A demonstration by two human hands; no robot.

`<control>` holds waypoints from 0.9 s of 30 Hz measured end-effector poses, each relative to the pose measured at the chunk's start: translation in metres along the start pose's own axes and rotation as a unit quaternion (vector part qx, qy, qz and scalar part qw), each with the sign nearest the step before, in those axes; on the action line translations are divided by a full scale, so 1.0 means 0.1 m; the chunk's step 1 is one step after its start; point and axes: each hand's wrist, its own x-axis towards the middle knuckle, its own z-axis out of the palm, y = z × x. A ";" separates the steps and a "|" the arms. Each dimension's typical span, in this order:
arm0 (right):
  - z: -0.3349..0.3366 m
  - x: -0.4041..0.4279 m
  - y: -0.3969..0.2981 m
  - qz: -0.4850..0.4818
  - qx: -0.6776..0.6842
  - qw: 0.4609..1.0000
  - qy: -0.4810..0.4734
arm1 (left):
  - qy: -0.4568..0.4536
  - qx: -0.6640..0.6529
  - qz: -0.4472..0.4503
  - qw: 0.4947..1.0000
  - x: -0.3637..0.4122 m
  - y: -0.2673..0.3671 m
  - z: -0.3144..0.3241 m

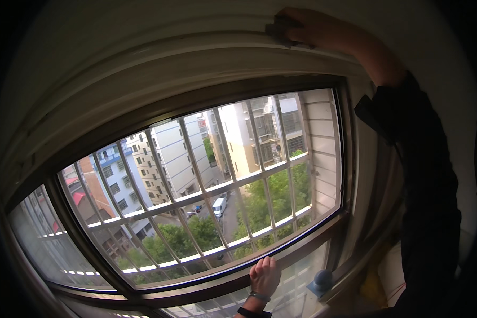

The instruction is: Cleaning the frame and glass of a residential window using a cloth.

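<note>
My right hand (306,30) reaches up at the top right, closed on a dark grey cloth (283,31) that lies against the pale moulding (206,41) above the window. The arm wears a dark sleeve, with a small dark object hanging near the cuff. Lower down, my left hand (265,274) has its fingers curled over the window frame's lower crossbar (230,283). A bracelet and a black band are on that wrist. Between the two hands is the window pane, its dark frame running around it.
Metal security bars (218,189) stand outside the glass. Beyond are buildings, trees and a white van (219,206). A blue-grey round-topped object (322,281) stands at the lower right, near a yellow item (373,286). Dark curtain-like folds hang at the window's right side.
</note>
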 end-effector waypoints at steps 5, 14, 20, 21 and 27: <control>0.08 0.14 0.23 -0.021 0.046 0.998 0.041 | 0.000 0.007 0.002 1.000 -0.05 -0.04 -0.01; -0.04 -0.18 1.52 0.121 -0.160 0.967 0.159 | 0.018 0.014 0.018 1.000 0.03 0.01 -0.03; 0.04 -0.82 2.22 0.305 -0.235 0.909 0.159 | 0.011 -0.007 0.025 1.000 -0.07 0.03 0.10; -0.01 -0.94 2.39 0.300 -0.287 0.893 0.172 | 0.010 -0.008 0.025 1.000 -0.06 0.06 0.12; 0.07 -1.11 2.10 0.447 -0.156 0.862 0.183 | -0.042 0.053 -0.005 0.998 -0.19 -0.01 -0.05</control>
